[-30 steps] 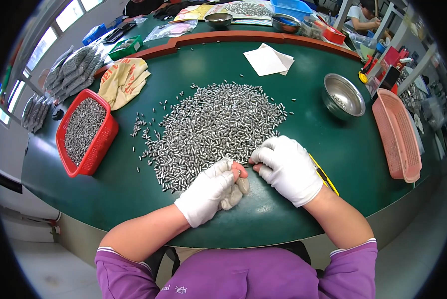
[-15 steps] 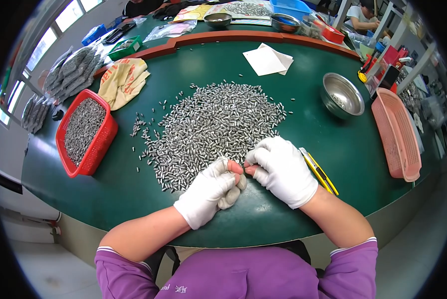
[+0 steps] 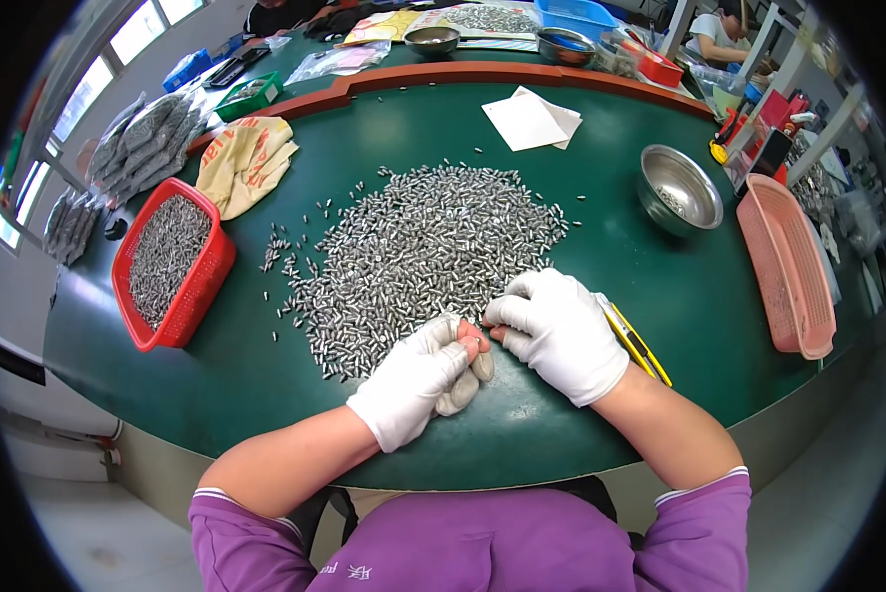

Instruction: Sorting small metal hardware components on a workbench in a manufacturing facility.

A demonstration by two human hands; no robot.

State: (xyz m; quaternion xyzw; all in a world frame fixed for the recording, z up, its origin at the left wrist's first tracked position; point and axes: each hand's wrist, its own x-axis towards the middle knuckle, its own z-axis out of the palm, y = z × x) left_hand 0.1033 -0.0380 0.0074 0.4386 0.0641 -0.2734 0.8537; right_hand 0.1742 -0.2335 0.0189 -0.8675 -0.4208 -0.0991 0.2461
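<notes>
1. Sorting is going on at the near edge of the pile (image 3: 423,252) of small metal pins, which is lying spread over the middle of the green bench (image 3: 265,395).
2. Left hand (image 3: 418,380), in a white glove with bare fingertips, is resting on the bench, its fingers curled together; whether it is pinching a pin, I cannot tell.
3. Right hand (image 3: 558,331), also gloved, is lying just beside it, fingers pressed together at the pile's edge, fingertips nearly touching the left.
4. Keeping both hands low and drawing off only a few pins at a time is judged best, so that none are scattering.
5. Red basket (image 3: 171,261), far left, is holding a heap of similar pins.
6. Steel bowl (image 3: 680,189), far right, is holding only a few bits.
7. Pink basket (image 3: 788,266) is showing no contents.
8. Yellow knife (image 3: 640,343) is lying beside the right hand.
</notes>
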